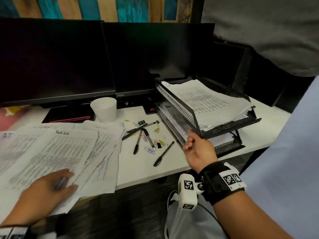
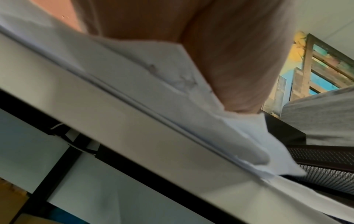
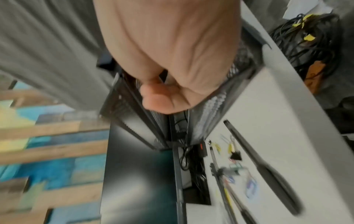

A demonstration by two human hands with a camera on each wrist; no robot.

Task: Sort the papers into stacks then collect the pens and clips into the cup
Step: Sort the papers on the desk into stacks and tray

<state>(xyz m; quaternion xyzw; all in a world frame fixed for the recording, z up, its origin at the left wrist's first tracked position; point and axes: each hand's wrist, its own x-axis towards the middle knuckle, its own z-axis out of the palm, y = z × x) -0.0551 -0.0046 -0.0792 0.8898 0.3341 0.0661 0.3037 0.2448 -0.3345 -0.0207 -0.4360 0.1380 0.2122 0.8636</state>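
Observation:
Loose printed papers (image 1: 60, 149) lie fanned over the desk's left side, some past the front edge. My left hand (image 1: 57, 183) rests on them with blurred fingers; the left wrist view shows its palm (image 2: 210, 53) on the sheets (image 2: 143, 72). My right hand (image 1: 195, 149) hovers at the front of the black mesh tray (image 1: 179, 107), beside the middle tier's papers (image 1: 174, 121). Its fingers (image 3: 168, 94) are curled and hold nothing. The top tier holds a paper stack (image 1: 207, 99). Black pens (image 1: 138, 130) and coloured paper clips (image 1: 149, 150) lie scattered between papers and tray. A white cup (image 1: 104, 109) stands behind them.
Two dark monitors (image 1: 51, 62) line the back, their bases (image 1: 69, 116) beside the cup. A person in a grey shirt (image 1: 267, 31) stands behind the tray. One pen (image 1: 164, 153) lies alone near the desk's front edge (image 1: 146, 176). Cables (image 3: 306, 37) hang below the desk.

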